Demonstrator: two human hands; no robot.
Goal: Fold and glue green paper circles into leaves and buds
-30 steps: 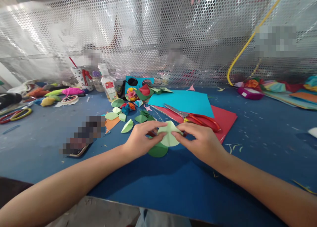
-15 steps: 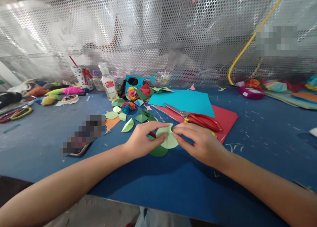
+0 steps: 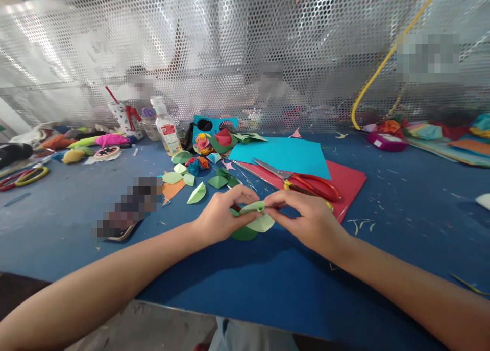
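Note:
A round piece of light green paper (image 3: 263, 223) is held between my two hands above the blue table. Its upper part is bent over, with a small curl near the middle of the fold. My left hand (image 3: 224, 213) pinches the paper's left side between thumb and fingers. At its right edge, my right hand (image 3: 302, 215) pinches it too, the fingertips close to the curl. Below and left of it lies a darker green paper circle (image 3: 244, 233), partly covered by my left hand. Loose green paper leaves (image 3: 197, 193) are spread just beyond my left hand.
Red-handled scissors (image 3: 312, 183) lie on blue paper (image 3: 283, 154) and red paper (image 3: 352, 182) past my right hand. A phone (image 3: 124, 231) rests at left. Farther back stand a glue bottle (image 3: 167, 129) and a cup (image 3: 124, 118), before a perforated metal panel (image 3: 229, 49).
The top of the light green paper has folded down toward me, and a small curl now shows there. Both hands stay in nearly the same place, still pinching it.

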